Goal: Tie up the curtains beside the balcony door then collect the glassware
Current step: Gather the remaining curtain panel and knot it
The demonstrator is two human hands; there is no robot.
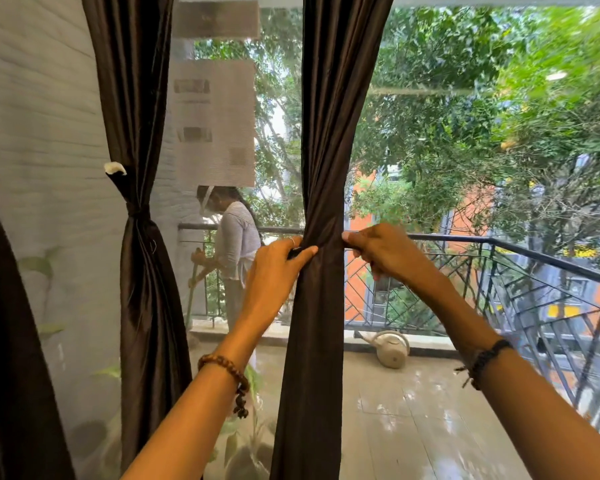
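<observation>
Nearest, the left hand (278,261) and right hand (381,249) each pinch a dark tie band at either side of the gathered dark brown satin curtain (321,188), centre; this one looks half tied. Left, a matching curtain (139,237) hangs cinched. Beyond, wet balcony tiles (413,403), black railing (499,242). No glassware visible.

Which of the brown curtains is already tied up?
The curtain next to the wall, left of the hands. A tie cinches it at the middle, while the left hand and right hand gather the middle curtain.
</observation>
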